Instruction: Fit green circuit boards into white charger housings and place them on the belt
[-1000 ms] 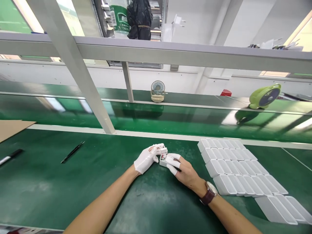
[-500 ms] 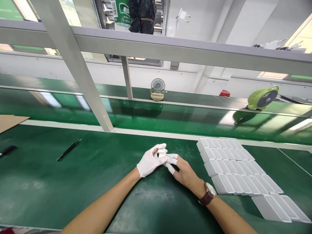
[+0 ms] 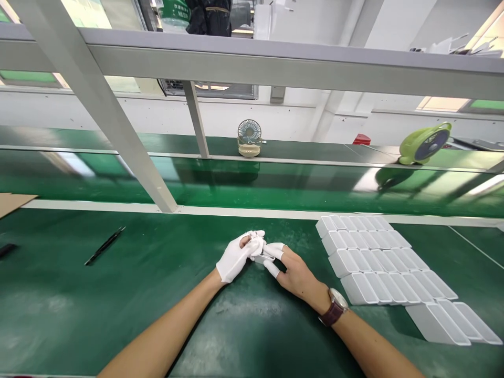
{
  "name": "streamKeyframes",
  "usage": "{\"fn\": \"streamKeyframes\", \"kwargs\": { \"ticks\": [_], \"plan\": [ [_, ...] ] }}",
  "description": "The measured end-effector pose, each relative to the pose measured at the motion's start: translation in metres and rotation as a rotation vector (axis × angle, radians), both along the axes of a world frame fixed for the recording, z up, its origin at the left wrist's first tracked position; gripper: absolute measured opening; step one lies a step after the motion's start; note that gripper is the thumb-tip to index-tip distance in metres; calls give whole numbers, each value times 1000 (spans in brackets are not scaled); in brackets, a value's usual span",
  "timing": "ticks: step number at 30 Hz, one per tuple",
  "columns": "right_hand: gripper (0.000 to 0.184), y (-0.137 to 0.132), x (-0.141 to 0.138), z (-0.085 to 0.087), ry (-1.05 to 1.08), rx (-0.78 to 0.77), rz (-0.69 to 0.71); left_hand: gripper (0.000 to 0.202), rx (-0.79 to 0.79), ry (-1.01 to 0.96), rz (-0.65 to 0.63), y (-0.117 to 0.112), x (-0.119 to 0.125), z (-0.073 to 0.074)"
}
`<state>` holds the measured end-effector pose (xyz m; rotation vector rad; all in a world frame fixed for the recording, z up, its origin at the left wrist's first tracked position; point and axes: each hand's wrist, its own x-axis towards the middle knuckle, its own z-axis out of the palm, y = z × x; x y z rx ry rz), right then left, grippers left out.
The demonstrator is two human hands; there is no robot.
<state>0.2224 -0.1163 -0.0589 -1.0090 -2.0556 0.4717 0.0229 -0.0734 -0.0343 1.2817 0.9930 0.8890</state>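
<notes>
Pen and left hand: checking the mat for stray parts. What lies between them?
Nothing: the head view shows only bare green mat from the pen to the left hand, which pinches a white part with the right hand.

Green bench [image 3: 157,294], white cases [image 3: 378,268], black pen [image 3: 104,245]

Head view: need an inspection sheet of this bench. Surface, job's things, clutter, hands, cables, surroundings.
Surface: green mat, glossy.
Job's things: small white part, mostly hidden, pinched between both hands; white cases in rows to the right.
Clutter: black pen and cardboard at left.
Hands: left hand gloved; right hand bare with white fingertip covers, watch on wrist.
Cables: nothing seen.
Surroundings: grey frame overhead; small fan and green fan on far shelf.
</notes>
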Motion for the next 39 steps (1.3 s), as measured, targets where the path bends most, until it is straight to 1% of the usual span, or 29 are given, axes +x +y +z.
{"fn": "streamKeyframes", "kwargs": {
  "ticks": [3,6,8,10,13,15,17,18,20,22,24,28,33,35,39],
  "plan": [
    [47,-1,2,1,13,18,-16,52,8,-15,6,1,1,2],
    [43,-2,3,-3,-42,40,8,49,17,-25,16,2,1,1],
    [41,-2,3,-6,-82,46,31,50,11,-36,19,2,1,0],
    [40,-1,2,-6,-74,73,36,52,5,-61,22,1,1,-1],
    [43,-1,3,5,17,185,1,55,29,-76,55,2,-2,-3],
    [48,-1,5,16,122,277,-57,56,65,-71,87,4,-3,-5],
    [51,-1,8,24,214,330,-123,56,93,-84,108,5,-4,-7],
    [51,-2,9,25,222,326,-130,56,99,-99,114,6,-4,-9],
    [47,-2,11,22,146,238,-82,56,96,-126,129,6,-3,-11],
    [41,-3,11,14,23,125,7,56,78,-136,144,6,-1,-13],
    [38,-5,11,5,-34,58,39,55,53,-136,152,5,0,-14],
    [37,-8,9,-5,-23,44,-27,55,44,-127,123,6,0,-18],
    [43,-9,9,-5,23,14,-133,53,35,-140,112,8,0,-20],
    [44,-9,9,-5,10,27,-113,52,31,-138,110,7,0,-20],
    [39,-7,9,-6,-67,37,-44,54,35,-130,99,5,0,-18]
  ]
}}
